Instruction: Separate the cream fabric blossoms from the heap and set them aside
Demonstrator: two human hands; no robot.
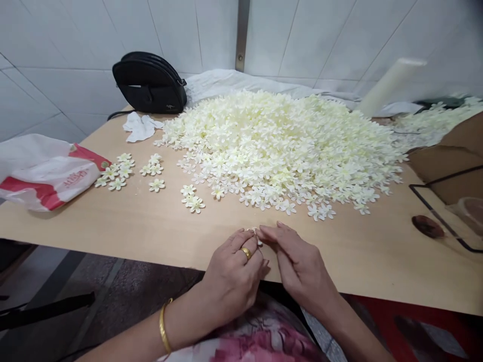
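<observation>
My left hand (237, 266), with a gold ring and a bangle, is closed at the table's front edge. Its fingertips pinch a small white artificial flower (259, 240), mostly hidden by the fingers. My right hand (296, 256) meets it from the other side, fingers bent together, with its fingertips against the same flower. Beyond both hands spreads a large heap of white and pale yellow artificial flowers (279, 146). A few loose flowers (195, 203) lie left of the heap's front, and small clusters of flowers (117, 173) are farther left.
A black bag (149, 83) stands at the back left beside a crumpled tissue (139, 126). At the left lies a red and white plastic bag (49, 171). Right of the heap are a white roll (390, 85), a cardboard box (449, 151) and a dark round object (427, 227).
</observation>
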